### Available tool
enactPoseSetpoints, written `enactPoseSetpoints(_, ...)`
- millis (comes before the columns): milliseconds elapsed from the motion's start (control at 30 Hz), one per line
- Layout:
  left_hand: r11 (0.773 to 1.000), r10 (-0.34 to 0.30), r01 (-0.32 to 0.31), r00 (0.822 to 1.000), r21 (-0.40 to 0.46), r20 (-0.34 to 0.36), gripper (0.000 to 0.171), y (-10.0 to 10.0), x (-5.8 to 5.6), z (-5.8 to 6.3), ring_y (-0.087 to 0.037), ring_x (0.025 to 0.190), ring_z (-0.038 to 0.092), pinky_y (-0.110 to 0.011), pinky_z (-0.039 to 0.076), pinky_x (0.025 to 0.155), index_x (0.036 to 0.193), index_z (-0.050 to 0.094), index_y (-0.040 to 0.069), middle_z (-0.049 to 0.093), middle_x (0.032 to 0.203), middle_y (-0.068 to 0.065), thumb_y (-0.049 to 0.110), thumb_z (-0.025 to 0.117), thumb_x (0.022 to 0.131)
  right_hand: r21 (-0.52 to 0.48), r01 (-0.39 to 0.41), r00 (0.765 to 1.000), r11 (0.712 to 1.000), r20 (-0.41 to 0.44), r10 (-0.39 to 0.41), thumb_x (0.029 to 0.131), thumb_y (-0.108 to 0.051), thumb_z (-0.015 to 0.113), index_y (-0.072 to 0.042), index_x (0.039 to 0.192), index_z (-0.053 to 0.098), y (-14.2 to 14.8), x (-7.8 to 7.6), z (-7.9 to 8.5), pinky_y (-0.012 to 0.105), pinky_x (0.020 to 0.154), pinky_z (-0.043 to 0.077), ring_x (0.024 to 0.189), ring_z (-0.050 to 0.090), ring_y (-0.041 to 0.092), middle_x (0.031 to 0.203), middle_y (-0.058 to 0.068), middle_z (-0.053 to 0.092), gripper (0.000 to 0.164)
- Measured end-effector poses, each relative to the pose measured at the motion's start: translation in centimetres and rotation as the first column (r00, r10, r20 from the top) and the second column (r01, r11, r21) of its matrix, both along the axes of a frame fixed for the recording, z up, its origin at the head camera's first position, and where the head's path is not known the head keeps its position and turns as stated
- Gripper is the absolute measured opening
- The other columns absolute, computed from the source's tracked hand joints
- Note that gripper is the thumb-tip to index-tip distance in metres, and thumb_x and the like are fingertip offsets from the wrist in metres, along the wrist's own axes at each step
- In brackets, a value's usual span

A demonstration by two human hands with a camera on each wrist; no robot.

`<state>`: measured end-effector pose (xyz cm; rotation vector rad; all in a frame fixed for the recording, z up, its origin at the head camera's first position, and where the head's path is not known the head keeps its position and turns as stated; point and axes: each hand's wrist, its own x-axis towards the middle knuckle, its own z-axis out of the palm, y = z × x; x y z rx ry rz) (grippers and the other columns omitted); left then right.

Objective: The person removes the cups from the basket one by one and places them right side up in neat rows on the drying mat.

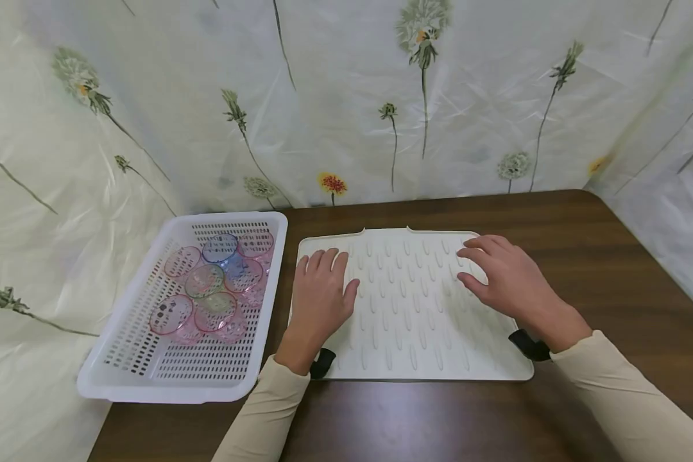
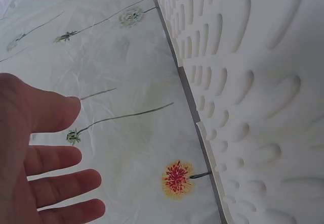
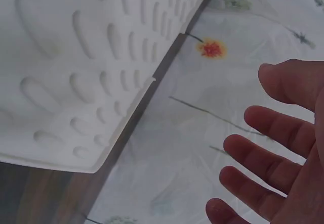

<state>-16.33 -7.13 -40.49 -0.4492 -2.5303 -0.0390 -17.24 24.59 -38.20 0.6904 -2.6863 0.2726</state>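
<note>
In the head view a white drying board (image 1: pixel 404 308) with rows of raised oval ridges lies flat on the brown table. Over its left part is my left hand (image 1: pixel 323 289), fingers extended and thumb spread, holding nothing. My right hand (image 1: pixel 505 276) is at the board's upper right edge, its fingers loosely bent and grasping nothing. Both wrist views show fingers apart from the board's surface: the left hand (image 2: pixel 50 163) and the right hand (image 3: pixel 283 148). Whether either palm touches the board cannot be made out.
Left of the board stands a white perforated plastic basket (image 1: pixel 121 378). Several clear cups with pink, blue and green tints, such as a blue-rimmed cup (image 1: pixel 220 248), sit in it. A flower-printed curtain (image 1: pixel 346 102) hangs behind the wooden table (image 1: pixel 566 237).
</note>
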Motion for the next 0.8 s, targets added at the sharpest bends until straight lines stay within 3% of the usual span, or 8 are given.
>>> enactPoseSetpoints(200, 1.0, 0.012, -0.013, 0.999, 0.015, 0.031, 0.043, -0.3, 0.3, 0.2, -0.027, 0.114, 0.063, -0.045, 0.05, 0.1, 0.123, 0.063, 0.011, 0.067, 0.122, -0.007, 0.038, 0.068, 0.089, 0.041, 0.042, 0.99, 0.998, 0.133, -0.047, 0.086, -0.024, 0.075, -0.004, 0.127, 0.063, 1.0, 0.5, 0.2, 0.059, 0.097, 0.049, 0.123, 0.053, 0.04, 0.13, 0.02, 0.061, 0.047)
enactPoseSetpoints(367, 0.999, 0.014, -0.016, 0.998, 0.035, 0.056, 0.045, -0.2, 0.5, 0.3, -0.027, 0.114, 0.063, -0.046, 0.05, 0.1, 0.124, 0.063, 0.011, 0.067, 0.124, -0.008, 0.038, 0.068, 0.09, 0.043, 0.028, 0.97, 0.999, 0.242, -0.038, 0.089, -0.025, 0.073, -0.003, 0.132, 0.058, 2.0, 1.0, 0.1, 0.061, 0.097, 0.048, 0.125, 0.052, 0.043, 0.135, 0.024, 0.057, 0.051)
enactPoseSetpoints(667, 0.998, 0.051, -0.054, 0.99, 0.024, 0.129, 0.05, -0.4, 1.4, 0.6, -0.028, 0.12, 0.059, -0.047, 0.048, 0.103, 0.13, 0.059, 0.01, 0.064, 0.129, -0.009, 0.04, 0.066, 0.091, 0.014, -0.013, 0.932, 1.0, 0.361, 0.008, 0.084, -0.023, 0.078, -0.001, 0.135, 0.054, 6.0, 2.6, -1.5, 0.063, 0.099, 0.041, 0.126, 0.046, 0.047, 0.139, 0.027, 0.051, 0.061)
enactPoseSetpoints(800, 0.998, 0.047, -0.051, 0.992, 0.03, 0.12, 0.05, -0.9, 2.2, 0.5, -0.028, 0.119, 0.06, -0.046, 0.049, 0.102, 0.13, 0.059, 0.01, 0.064, 0.129, -0.009, 0.04, 0.067, 0.09, 0.014, -0.021, 0.919, 1.0, 0.393, 0.014, 0.082, -0.029, 0.08, -0.002, 0.137, 0.052, 7.4, 3.9, -2.7, 0.063, 0.096, 0.042, 0.126, 0.045, 0.048, 0.142, 0.028, 0.048, 0.068)
